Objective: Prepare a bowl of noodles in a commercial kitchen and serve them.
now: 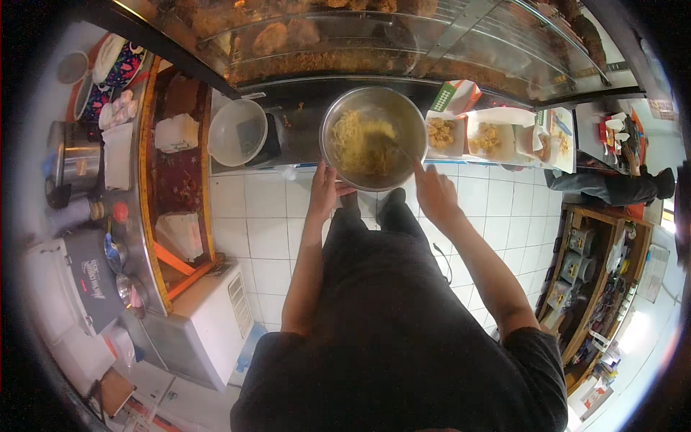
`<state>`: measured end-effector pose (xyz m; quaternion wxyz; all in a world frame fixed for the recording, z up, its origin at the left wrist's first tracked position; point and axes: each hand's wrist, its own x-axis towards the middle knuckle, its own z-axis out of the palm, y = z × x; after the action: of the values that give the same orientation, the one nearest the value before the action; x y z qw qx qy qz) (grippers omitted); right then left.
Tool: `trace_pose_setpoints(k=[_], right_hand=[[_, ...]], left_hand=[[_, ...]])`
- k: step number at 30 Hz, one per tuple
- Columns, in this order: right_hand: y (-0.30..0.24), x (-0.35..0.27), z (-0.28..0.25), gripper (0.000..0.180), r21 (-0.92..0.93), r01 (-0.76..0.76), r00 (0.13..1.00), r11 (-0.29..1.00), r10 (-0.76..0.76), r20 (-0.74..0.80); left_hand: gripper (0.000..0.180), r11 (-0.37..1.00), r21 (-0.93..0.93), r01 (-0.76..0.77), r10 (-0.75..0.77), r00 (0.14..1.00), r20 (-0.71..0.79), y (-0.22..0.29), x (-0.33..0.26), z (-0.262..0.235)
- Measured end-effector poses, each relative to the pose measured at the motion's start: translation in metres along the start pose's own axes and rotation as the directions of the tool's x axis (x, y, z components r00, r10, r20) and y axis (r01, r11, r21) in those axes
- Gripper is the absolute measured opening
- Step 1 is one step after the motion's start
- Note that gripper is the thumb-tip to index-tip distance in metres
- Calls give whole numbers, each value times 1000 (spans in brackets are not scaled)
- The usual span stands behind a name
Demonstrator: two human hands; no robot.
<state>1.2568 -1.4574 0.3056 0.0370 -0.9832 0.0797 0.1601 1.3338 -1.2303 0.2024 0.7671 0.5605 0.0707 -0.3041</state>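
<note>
A large steel mixing bowl (413, 122) is in front of me at the counter's edge, with yellow noodles (351, 135) inside. My left hand (326, 193) supports the bowl at its near left side, thumb by the rim and fingers reaching beneath. Over the near right rim, my right hand (436, 194) is closed round a thin utensil (409, 155) that reaches into the noodles. The utensil's tip is blurred, so its exact kind is unclear. Right of the bowl stand open paper boxes (461, 149) holding fried pieces (486, 138).
A translucent plastic tub (238, 132) stands left of the bowl. Beyond the counter rises a glass display case (403, 43) with fried food. A wooden-framed case (145, 180) flanks me at left, wooden shelves (586, 288) at right. Another person (612, 187) is at far right.
</note>
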Motion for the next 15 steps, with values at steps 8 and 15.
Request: trace_pose_setpoints(k=[8, 15], right_hand=[[14, 11, -19, 48, 393, -43, 984, 919, 108, -145], [-3, 33, 21, 54, 383, 320, 946, 866, -274, -171]], left_hand=[[51, 1000, -15, 24, -24, 999, -27, 0, -2, -2], [52, 995, -71, 69, -66, 997, 49, 4, -1, -18]])
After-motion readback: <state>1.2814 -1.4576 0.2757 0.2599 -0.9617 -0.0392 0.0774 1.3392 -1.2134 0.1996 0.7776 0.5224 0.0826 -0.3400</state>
